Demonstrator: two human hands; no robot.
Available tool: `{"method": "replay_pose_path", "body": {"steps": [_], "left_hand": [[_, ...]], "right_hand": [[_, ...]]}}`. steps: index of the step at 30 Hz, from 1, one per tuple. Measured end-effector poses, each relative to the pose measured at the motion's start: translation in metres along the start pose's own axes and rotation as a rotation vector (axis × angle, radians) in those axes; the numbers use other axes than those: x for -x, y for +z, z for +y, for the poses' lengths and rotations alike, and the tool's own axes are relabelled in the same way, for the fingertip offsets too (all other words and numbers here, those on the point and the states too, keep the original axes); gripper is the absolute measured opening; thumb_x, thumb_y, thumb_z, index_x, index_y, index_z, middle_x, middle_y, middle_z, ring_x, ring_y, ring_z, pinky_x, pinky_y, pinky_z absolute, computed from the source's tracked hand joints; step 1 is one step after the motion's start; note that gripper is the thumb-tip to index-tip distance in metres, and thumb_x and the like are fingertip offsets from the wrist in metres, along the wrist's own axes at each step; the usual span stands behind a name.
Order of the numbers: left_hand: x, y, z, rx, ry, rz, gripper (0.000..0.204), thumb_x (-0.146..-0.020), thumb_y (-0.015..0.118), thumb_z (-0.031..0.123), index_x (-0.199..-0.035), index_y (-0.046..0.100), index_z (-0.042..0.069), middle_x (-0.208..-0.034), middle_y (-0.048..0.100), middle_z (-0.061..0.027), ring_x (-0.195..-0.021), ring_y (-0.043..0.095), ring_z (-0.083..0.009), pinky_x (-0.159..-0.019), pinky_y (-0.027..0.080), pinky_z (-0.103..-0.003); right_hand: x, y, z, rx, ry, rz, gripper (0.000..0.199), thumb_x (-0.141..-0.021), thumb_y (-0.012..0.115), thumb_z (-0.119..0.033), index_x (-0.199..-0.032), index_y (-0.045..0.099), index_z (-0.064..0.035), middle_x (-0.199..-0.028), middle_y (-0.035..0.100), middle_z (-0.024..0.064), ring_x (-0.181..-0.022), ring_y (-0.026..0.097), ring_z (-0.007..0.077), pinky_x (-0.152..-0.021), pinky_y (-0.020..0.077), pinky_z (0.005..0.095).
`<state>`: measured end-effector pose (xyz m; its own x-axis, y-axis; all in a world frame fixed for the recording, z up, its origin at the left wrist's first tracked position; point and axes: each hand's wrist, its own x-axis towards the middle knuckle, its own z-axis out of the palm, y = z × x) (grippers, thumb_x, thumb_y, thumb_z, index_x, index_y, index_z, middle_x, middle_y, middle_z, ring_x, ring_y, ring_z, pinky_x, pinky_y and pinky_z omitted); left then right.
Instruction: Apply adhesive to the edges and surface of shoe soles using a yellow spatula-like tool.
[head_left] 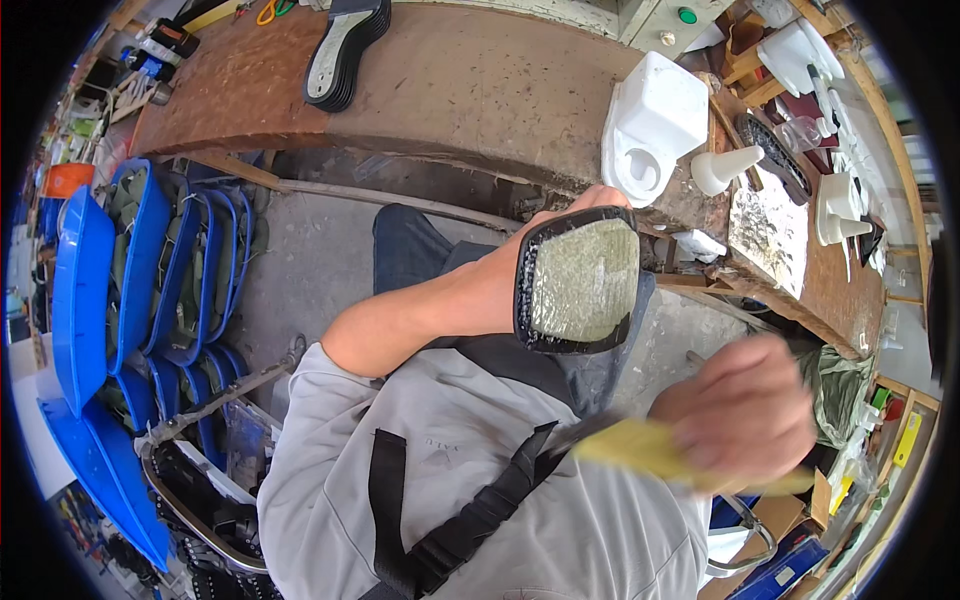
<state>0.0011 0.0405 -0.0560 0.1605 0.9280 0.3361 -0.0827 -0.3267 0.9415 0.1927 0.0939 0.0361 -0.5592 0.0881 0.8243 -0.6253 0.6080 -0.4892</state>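
My left hand [600,197] is beyond the lap, holding up a black-edged shoe sole [588,280]. The sole's face toward me is pale green, streaky and shiny. Most of the left palm and fingers are behind the sole; only knuckles show above it. At the lower right, my right hand [745,415] is closed round a yellow-handled brush [640,450], both smeared by motion. The brush's dark end points left, below the sole and apart from it in this view.
On the brown workbench [470,90] lie a stack of black soles [340,60], a white glue pot [655,120] and a white nozzle-shaped piece [725,168]. Blue trays [80,290] filled with greenish pieces stand at left. A dark green bag [835,395] is at right.
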Motion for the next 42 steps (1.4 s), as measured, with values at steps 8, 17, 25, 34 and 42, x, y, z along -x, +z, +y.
{"method": "replay_pose_path", "body": {"steps": [8,17,25,34,42], "left_hand": [[0.001,-0.001,0.014,-0.156,0.050,-0.040,0.057,-0.071,0.076,0.016,-0.115,0.044,0.000,-0.103,0.048,-0.0163,-0.089,0.057,-0.0327,-0.079,0.045,-0.033],[0.002,-0.011,-0.010,-0.171,0.248,-0.112,0.042,-0.075,0.075,0.012,-0.108,0.052,0.001,-0.110,0.050,-0.0096,-0.099,0.050,-0.0198,-0.087,0.044,-0.031],[0.015,-0.013,-0.016,0.822,-0.360,-0.039,0.039,-0.087,0.064,0.012,-0.122,0.050,0.002,-0.118,0.052,-0.0035,-0.110,0.049,-0.0108,-0.095,0.041,-0.027],[0.008,-0.014,0.013,0.569,-0.233,-0.122,0.052,-0.084,0.069,0.022,-0.128,0.048,0.003,-0.121,0.053,-0.0051,-0.114,0.050,-0.0133,-0.098,0.041,-0.030],[-0.004,-0.037,0.001,0.457,-0.222,-0.076,0.068,-0.081,0.072,0.015,-0.137,0.037,-0.002,-0.133,0.050,-0.0163,-0.116,0.056,-0.0286,-0.095,0.048,-0.039]], "right_hand": [[-0.007,0.003,0.008,0.182,0.587,0.369,0.017,-0.073,0.073,-0.010,-0.078,0.068,0.0053,-0.067,0.065,0.0158,-0.055,0.058,0.0186,-0.049,0.0441,0.0300],[-0.001,0.002,0.018,0.243,-0.015,0.132,0.021,-0.084,0.068,-0.021,-0.081,0.068,0.0002,-0.072,0.066,0.0091,-0.050,0.056,0.0106,-0.037,0.0331,0.0216],[0.016,-0.002,0.010,0.251,-0.090,-0.019,0.025,-0.088,0.063,-0.025,-0.076,0.062,-0.0028,-0.070,0.062,0.0071,-0.049,0.057,0.0161,-0.037,0.0364,0.0267],[0.019,-0.001,0.013,0.231,0.017,0.356,0.026,-0.080,0.068,-0.023,-0.071,0.068,0.0015,-0.063,0.065,0.0103,-0.051,0.060,0.0187,-0.041,0.0404,0.0279],[0.046,-0.026,0.026,-0.073,0.400,0.762,0.017,-0.082,0.071,-0.011,-0.088,0.068,0.0053,-0.071,0.065,0.0085,-0.052,0.056,0.0146,-0.045,0.0407,0.0246]]}}
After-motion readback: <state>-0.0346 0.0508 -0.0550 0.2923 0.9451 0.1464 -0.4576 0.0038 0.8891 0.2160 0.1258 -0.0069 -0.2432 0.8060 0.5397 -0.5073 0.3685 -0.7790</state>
